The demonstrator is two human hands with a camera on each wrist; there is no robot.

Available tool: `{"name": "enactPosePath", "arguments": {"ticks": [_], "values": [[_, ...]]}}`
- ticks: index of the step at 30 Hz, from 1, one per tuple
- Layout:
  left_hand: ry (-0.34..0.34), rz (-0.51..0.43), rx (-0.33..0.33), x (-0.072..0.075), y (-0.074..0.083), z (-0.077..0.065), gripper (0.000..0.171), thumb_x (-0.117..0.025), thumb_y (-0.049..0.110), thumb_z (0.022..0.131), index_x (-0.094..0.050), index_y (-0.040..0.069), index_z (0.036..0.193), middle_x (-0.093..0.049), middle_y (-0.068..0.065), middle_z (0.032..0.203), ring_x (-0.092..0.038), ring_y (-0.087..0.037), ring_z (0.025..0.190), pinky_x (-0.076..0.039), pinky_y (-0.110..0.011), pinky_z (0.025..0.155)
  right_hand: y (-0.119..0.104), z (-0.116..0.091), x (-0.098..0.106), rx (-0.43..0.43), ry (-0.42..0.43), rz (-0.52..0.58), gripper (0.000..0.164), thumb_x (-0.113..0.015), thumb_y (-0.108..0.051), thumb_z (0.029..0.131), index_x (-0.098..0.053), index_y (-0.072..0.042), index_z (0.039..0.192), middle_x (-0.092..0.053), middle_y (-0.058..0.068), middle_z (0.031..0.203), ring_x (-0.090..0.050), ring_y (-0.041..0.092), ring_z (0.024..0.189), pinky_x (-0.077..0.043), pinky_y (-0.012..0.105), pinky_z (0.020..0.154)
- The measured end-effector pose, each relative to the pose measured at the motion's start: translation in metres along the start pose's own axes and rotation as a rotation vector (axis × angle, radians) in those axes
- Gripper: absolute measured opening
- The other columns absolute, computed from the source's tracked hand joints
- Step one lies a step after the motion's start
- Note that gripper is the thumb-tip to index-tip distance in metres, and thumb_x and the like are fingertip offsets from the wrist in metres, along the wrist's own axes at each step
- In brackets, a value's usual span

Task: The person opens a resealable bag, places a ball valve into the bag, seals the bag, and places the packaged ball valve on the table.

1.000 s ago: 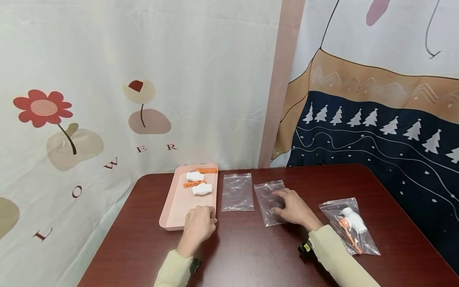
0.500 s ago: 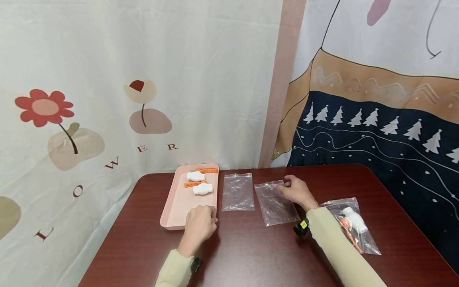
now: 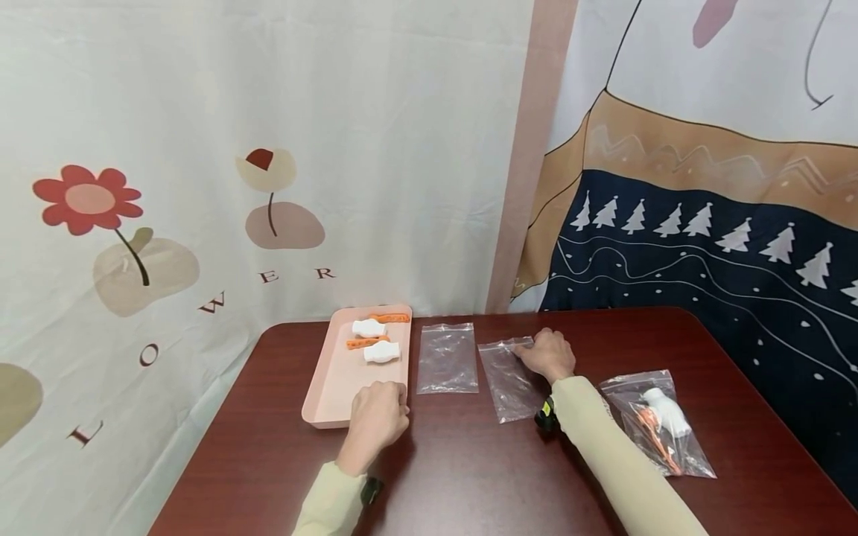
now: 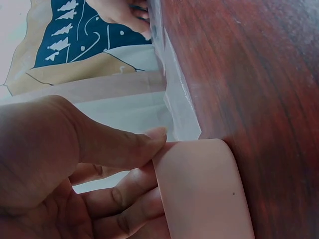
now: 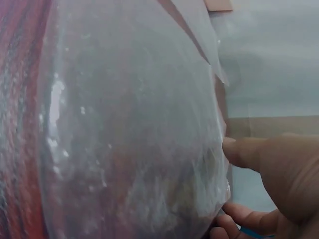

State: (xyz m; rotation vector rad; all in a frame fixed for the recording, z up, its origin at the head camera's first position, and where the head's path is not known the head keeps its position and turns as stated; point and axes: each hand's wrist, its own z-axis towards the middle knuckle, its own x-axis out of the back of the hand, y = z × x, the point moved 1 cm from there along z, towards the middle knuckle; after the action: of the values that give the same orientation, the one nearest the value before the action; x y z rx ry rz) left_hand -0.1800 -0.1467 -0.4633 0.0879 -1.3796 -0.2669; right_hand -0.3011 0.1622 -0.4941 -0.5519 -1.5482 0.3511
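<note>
My left hand (image 3: 377, 413) holds the near right corner of a pink tray (image 3: 328, 394). In the left wrist view the thumb lies on the tray's rim (image 4: 199, 164) and the fingers are below it. My right hand (image 3: 551, 356) is at the top right corner of a clear zip bag (image 3: 503, 376) lying on the table. Up close in the right wrist view, the thumb meets the bag's mouth edge and curled fingers are at its corner, partly hidden. Inside the tray are two white bottle-shaped pieces (image 3: 382, 352) and two orange strips (image 3: 366, 343).
A second flat zip bag (image 3: 447, 361) lies between the tray and the right hand's bag. To the right, a filled zip bag (image 3: 693, 447) contains a white piece and orange parts. A printed curtain (image 3: 415, 186) hangs behind the dark red table (image 3: 456, 476).
My right hand has slid from over the bag's middle to its top right corner, its fingers closing in there. My left hand stays at the tray's corner.
</note>
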Motion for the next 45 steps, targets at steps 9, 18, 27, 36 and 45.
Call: {"name": "enactPosePath", "arguments": {"ticks": [9,18,27,36,45], "values": [[0.003,-0.004,0.014,0.001,0.002,0.0,0.03,-0.076,0.01,0.078,-0.054,0.021,0.061,-0.06,0.002,0.063,-0.057,-0.024,0.059,-0.042,-0.036,0.052,-0.001,-0.001,-0.001,-0.017,0.015,0.002,0.054,-0.081,-0.041,0.084,-0.06,0.005,0.102,-0.061,0.024,0.1,-0.06,0.033,0.087,-0.051,0.041,0.063],[-0.001,-0.002,0.023,-0.001,0.001,-0.001,0.03,-0.076,0.01,0.078,-0.054,0.021,0.061,-0.059,0.003,0.062,-0.055,-0.023,0.058,-0.041,-0.036,0.052,0.006,0.001,-0.001,0.013,0.019,0.07,0.038,-0.085,-0.033,0.081,-0.069,-0.004,0.099,-0.071,0.016,0.099,-0.064,0.03,0.09,-0.052,0.041,0.071],[-0.015,-0.003,0.034,-0.001,0.002,-0.001,0.029,-0.077,0.011,0.079,-0.055,0.021,0.062,-0.061,0.002,0.064,-0.055,-0.023,0.06,-0.042,-0.035,0.053,0.009,-0.001,-0.001,0.049,0.042,0.087,0.024,-0.08,-0.025,0.088,-0.074,-0.006,0.101,-0.072,0.013,0.096,-0.065,0.03,0.092,-0.053,0.045,0.078],[-0.009,-0.007,0.031,-0.002,0.002,-0.002,0.03,-0.077,0.011,0.079,-0.055,0.021,0.061,-0.06,0.002,0.063,-0.056,-0.024,0.059,-0.042,-0.036,0.053,0.018,-0.001,0.009,0.157,-0.005,0.157,0.019,-0.075,-0.025,0.093,-0.075,-0.007,0.098,-0.071,0.012,0.096,-0.06,0.027,0.091,-0.049,0.04,0.081],[0.001,-0.002,0.028,-0.002,0.001,-0.002,0.03,-0.078,0.012,0.079,-0.055,0.021,0.062,-0.06,0.001,0.064,-0.057,-0.025,0.059,-0.042,-0.036,0.053,0.023,-0.008,0.035,0.243,0.018,0.211,0.013,-0.072,-0.022,0.096,-0.077,-0.01,0.101,-0.074,0.007,0.089,-0.062,0.02,0.081,-0.047,0.03,0.069]]}}
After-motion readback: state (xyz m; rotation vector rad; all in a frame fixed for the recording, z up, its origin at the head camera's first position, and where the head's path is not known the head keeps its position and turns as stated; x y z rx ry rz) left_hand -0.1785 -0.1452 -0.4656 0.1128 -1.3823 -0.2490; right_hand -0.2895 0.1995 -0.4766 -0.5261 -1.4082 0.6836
